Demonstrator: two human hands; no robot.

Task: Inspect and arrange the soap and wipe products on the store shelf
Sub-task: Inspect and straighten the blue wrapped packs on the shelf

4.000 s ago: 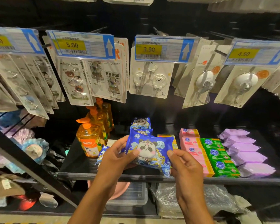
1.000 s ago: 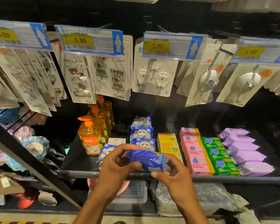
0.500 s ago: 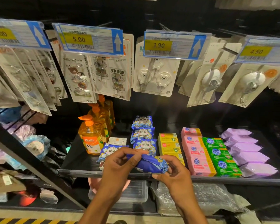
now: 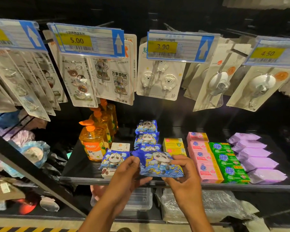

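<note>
The blue, panda-printed soft plastic wipe pack is held over the front lip of the black store shelf, long axis left to right. The left hand pinches its left end and the right hand grips its right end. The column of matching packs lies directly behind it, so placement likely runs straight back.

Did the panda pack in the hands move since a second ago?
Yes. The panda pack has turned its picture side back up, yet it stays just above the shelf front edge, beside the pink soap boxes.
</note>
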